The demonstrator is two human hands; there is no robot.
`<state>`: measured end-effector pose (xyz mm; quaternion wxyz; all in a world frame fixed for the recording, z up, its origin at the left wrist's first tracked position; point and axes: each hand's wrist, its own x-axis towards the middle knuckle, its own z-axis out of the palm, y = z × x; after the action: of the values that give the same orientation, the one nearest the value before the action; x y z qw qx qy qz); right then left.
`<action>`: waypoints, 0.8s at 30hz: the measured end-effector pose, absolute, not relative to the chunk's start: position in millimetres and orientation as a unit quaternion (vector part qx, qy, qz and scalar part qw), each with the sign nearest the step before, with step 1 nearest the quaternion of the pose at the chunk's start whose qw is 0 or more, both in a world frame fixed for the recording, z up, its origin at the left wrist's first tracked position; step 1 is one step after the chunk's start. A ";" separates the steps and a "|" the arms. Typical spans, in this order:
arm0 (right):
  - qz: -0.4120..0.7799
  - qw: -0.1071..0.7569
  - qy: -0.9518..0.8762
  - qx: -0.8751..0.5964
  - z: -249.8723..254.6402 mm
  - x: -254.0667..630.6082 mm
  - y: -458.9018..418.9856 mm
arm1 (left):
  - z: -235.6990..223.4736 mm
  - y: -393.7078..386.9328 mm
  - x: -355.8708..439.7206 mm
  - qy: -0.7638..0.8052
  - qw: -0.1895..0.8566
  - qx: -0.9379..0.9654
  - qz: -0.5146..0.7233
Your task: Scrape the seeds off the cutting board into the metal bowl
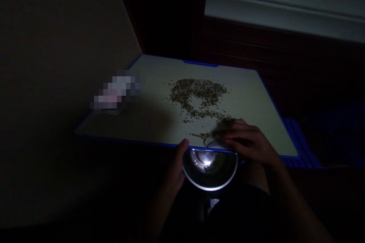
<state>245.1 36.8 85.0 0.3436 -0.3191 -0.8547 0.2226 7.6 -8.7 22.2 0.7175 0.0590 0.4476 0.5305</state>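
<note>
Small, dull green beans [185, 93] spread in a ragged ring across a pale, blue-edged bench [159, 72], others inside a shiny bowl [211, 188] clamped in the left hand's [179, 163] grip; the right hand's [251, 142] grip, near the edge, cannot be read.

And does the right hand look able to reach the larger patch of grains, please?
Probably yes: the right hand is at the near edge of the board, with only loose grains visible between it and the larger patch.
</note>
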 end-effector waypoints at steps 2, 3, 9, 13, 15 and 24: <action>0.223 0.346 -0.853 -0.321 86.3 244.5 36.1 | 22.2 -8.8 7.3 0.453 0.710 0.060 0.536; 0.224 0.348 -0.851 -0.323 86.8 244.2 35.6 | 21.2 -8.8 7.0 0.454 0.709 0.060 0.536; 0.203 0.427 -0.786 -0.398 83.7 247.2 31.2 | 9.2 -8.8 5.5 0.449 0.708 0.064 0.541; 0.156 0.476 -0.724 -0.475 80.1 253.0 29.4 | 6.0 -8.9 5.1 0.455 0.697 0.065 0.551; 0.152 0.480 -0.722 -0.474 80.2 254.7 29.2 | 5.4 -9.3 4.6 0.455 0.701 0.070 0.544; 0.130 0.466 -0.720 -0.497 81.3 255.3 28.8 | 2.3 -8.9 4.4 0.454 0.701 0.073 0.544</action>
<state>255.3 28.8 81.3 0.4662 -0.4972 -0.7201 0.1302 4.4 -8.9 2.3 0.7015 0.0730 0.4542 0.5444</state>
